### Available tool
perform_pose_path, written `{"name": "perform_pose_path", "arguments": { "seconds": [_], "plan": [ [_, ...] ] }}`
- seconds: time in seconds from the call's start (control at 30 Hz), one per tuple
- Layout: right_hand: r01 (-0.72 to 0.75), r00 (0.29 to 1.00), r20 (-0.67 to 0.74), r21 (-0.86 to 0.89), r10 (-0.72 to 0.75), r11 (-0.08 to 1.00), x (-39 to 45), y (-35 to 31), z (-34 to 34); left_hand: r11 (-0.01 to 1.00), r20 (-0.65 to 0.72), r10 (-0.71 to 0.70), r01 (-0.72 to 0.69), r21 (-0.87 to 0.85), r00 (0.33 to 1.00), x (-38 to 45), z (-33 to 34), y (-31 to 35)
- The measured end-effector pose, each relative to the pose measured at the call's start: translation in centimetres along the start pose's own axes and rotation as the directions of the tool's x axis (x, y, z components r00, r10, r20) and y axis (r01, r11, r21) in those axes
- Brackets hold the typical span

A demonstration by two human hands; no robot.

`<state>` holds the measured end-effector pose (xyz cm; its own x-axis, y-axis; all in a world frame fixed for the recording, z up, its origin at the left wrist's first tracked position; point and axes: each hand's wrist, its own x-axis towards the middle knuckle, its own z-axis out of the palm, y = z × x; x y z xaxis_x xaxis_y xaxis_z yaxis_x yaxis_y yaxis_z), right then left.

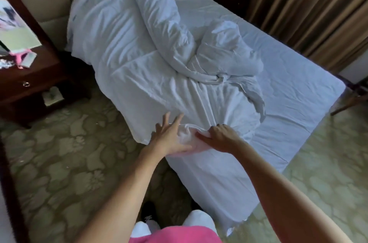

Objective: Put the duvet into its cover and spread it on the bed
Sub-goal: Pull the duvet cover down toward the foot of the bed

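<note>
The right grip (219,137) pinches the duvet (159,75) at the bed (288,103) corner. Just beside it, the left grip (169,137) lies flat, fingers spread. Carpet (59,153) lies open leftward.

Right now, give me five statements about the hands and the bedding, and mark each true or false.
1. The right hand grips a bunch of the white cover. True.
2. The left hand is curled into a fist. False: its fingers are spread and straight.
3. The duvet lies flat across the whole bed. False: it is heaped and twisted.
4. Brown curtains hang beyond the bed. True.
5. The floor is bare wood. False: patterned carpet.
</note>
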<state>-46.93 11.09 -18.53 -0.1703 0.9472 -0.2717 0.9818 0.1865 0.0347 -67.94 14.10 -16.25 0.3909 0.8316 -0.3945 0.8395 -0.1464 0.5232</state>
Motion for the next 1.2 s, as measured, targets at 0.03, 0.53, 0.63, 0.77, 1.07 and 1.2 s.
{"name": "perform_pose_path", "arguments": {
  "seconds": [0.03,0.53,0.63,0.77,1.07,1.2],
  "plan": [
    [0.045,0.999,-0.028,-0.006,-0.046,0.999,0.2,0.3,0.0,0.973,0.018,0.072,-0.074,0.219,0.997,0.2,0.8,0.8],
    [0.172,0.982,-0.138,0.385,-0.127,0.907,-3.3,13.6,3.6,0.896,-0.106,-0.316,0.260,-0.360,0.943,-3.2,11.1,14.5],
    [0.116,0.989,-0.145,0.563,-0.040,0.818,-4.0,13.6,5.1,0.817,-0.111,-0.404,0.304,-0.490,0.908,-4.9,12.3,14.1],
    [0.116,0.990,0.025,0.441,-0.142,0.890,-7.9,16.0,4.3,0.827,-0.001,-0.422,0.385,-0.411,0.906,-7.7,16.3,14.8],
    [-0.021,0.945,0.320,0.238,-0.058,0.971,-12.6,17.6,-2.3,0.940,-0.421,-0.314,0.342,-0.008,0.851,-12.3,15.8,19.7],
    [0.042,0.948,0.306,0.151,-0.087,0.988,-16.6,15.6,0.6,0.898,-0.143,-0.437,0.441,-0.007,0.888,-15.6,21.6,19.7]
  ]
}}
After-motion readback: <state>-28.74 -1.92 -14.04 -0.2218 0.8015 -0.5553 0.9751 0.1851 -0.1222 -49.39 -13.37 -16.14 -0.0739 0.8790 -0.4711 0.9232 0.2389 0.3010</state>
